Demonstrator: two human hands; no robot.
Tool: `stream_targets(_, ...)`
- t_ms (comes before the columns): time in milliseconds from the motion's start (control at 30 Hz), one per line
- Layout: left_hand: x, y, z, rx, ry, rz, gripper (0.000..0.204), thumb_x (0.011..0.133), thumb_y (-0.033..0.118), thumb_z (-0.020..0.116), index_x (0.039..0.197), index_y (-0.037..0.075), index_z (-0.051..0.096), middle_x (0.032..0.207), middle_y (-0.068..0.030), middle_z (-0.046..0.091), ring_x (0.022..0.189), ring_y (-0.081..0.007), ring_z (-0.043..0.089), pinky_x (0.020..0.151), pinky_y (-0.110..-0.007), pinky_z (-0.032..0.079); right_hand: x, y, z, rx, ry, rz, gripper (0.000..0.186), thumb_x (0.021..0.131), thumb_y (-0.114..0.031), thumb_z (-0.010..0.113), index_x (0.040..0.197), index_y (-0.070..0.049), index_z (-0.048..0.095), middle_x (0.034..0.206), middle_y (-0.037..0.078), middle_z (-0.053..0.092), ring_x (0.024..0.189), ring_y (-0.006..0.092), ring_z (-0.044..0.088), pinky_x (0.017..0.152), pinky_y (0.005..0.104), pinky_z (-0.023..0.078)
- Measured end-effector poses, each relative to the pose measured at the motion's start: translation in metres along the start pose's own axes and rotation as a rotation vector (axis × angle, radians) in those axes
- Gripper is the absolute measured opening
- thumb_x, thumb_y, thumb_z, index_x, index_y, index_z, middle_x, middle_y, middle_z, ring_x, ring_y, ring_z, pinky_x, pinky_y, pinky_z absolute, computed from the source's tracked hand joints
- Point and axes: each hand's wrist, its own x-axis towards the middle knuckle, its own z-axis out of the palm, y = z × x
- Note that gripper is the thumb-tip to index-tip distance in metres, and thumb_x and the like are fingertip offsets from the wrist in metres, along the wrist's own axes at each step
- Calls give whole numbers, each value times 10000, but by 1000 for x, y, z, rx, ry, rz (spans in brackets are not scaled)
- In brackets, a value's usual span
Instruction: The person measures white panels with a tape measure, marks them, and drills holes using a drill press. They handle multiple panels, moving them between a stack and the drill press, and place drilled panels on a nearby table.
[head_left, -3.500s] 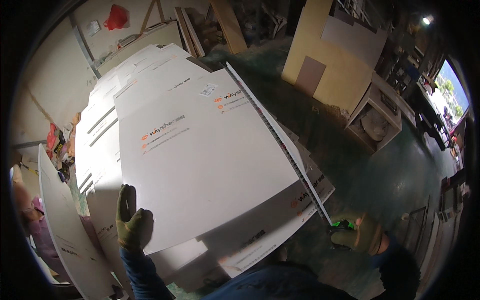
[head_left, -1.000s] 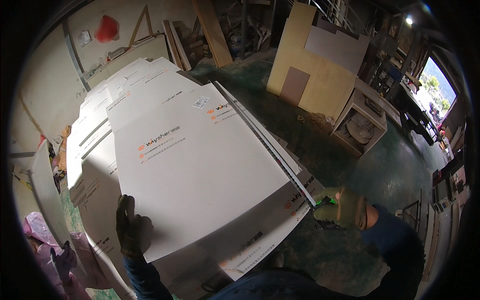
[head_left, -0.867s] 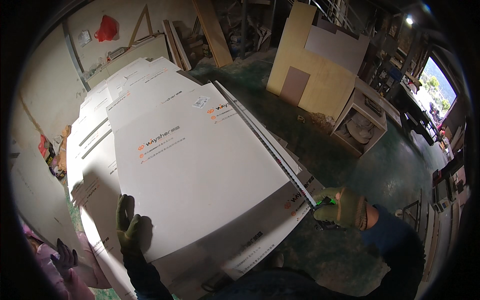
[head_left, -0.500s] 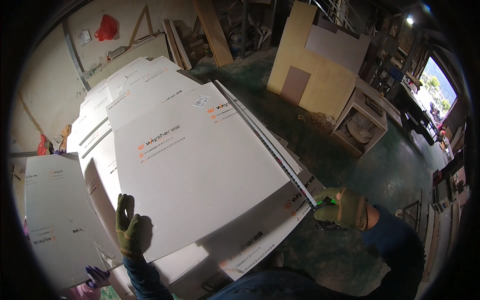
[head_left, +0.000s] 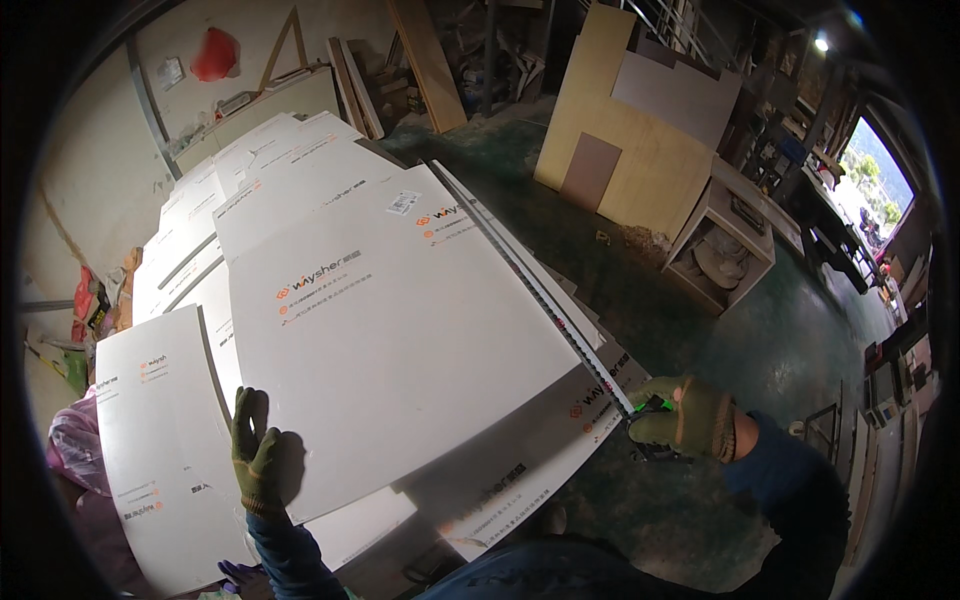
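**Black-and-green tape measure (head_left: 653, 404) in an olive-gloved right hand (head_left: 690, 418)**

The right hand is clamped around the tape measure; its long, thin metal blade (head_left: 546, 305) stretches forward and left of that hand, along a broad, flat white panel (head_left: 400, 350). The olive-gloved left hand (head_left: 258, 450), thumb and fingers apart, touches the panel's opposite edge. Left of that hand stands a narrower white printed board (head_left: 165, 430), a co-worker's purple-gloved hand (head_left: 243, 578) near its lower corner.
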Motion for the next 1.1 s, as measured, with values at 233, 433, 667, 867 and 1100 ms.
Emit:
stream_targets(233, 0, 3, 3, -64, 13, -44, 755, 929, 132, 654, 1603, 61, 321, 1650, -146, 341, 1495, -236, 365, 875, -329, 521, 0, 4, 2, 23, 9, -11, 396, 822, -169, 812, 1178, -21, 720, 1063, 138, 751, 934, 212, 711, 837, 339, 554)
stream_targets(433, -2, 21, 10, -33, -6, -46, 789, 925, 211, 698, 1600, 46, 323, 1648, -150, 344, 1518, -241, 328, 986, -346, 478, -1, -1, 3, -39, 14, -32, 383, 829, -164, 804, 1175, -23, 720, 1072, 152, 743, 969, 224, 706, 865, 350, 548)
stream_targets(667, -5, 35, 3, 122, 7, -12, 685, 968, 184, 631, 1577, 25, 362, 1652, -124, 350, 1507, -239, 357, 1014, -334, 465, 4, -4, 10, -92, 34, 32, 417, 826, -198, 796, 1199, -34, 705, 1011, 149, 747, 895, 230, 715, 814, 361, 553)
stream_targets(867, 2, 2, -19, 603, -175, 370, 540, 993, 12, 543, 1522, 102, 487, 1650, -141, 338, 1508, -313, 371, 1106, -381, 443, -1, -13, 6, -232, 40, 210, 468, 818, -228, 809, 1226, -40, 680, 1063, 178, 742, 951, 273, 721, 847, 378, 555)
stream_targets(1100, 5, 14, -12, 317, -81, 50, 606, 1009, 161, 571, 1577, 53, 386, 1637, -128, 378, 1361, -199, 505, 981, -299, 447, -4, -10, 2, -296, 22, 220, 544, 810, -295, 810, 1257, -20, 664, 989, 214, 731, 912, 336, 724, 820, 405, 568)
